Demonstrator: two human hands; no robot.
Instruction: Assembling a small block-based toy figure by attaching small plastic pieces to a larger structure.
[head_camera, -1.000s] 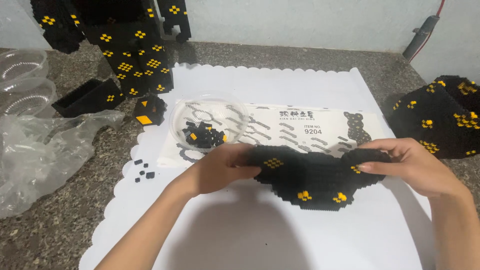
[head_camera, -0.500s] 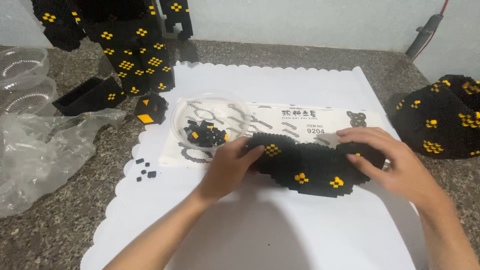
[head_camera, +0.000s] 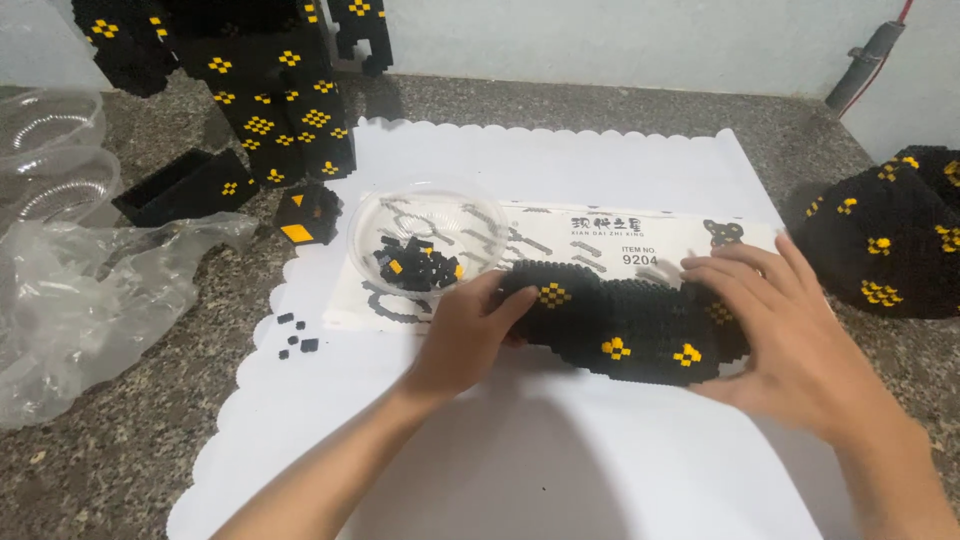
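Note:
A long curved piece built of small black blocks with yellow flower marks (head_camera: 625, 325) lies across the white scalloped sheet (head_camera: 560, 460). My left hand (head_camera: 465, 335) grips its left end, fingers curled over the top. My right hand (head_camera: 785, 335) covers its right end with the fingers spread over it. The piece rests partly on a printed instruction sheet (head_camera: 590, 240). Just left of my left hand stands a clear plastic bowl (head_camera: 425, 235) holding several loose black and yellow blocks.
A tall black-and-yellow block figure (head_camera: 265, 90) stands at the back left, with a black box-shaped part (head_camera: 185, 185) and a small block part (head_camera: 308, 215) near it. A rounded block part (head_camera: 890, 245) sits at the right. Crumpled clear plastic (head_camera: 80, 300) and empty clear bowls (head_camera: 50, 150) lie left. Tiny loose blocks (head_camera: 295, 335).
Both hands have turned the curved block piece and lowered it toward the sheet. My right hand has shifted from gripping the end to lying over it with spread fingers.

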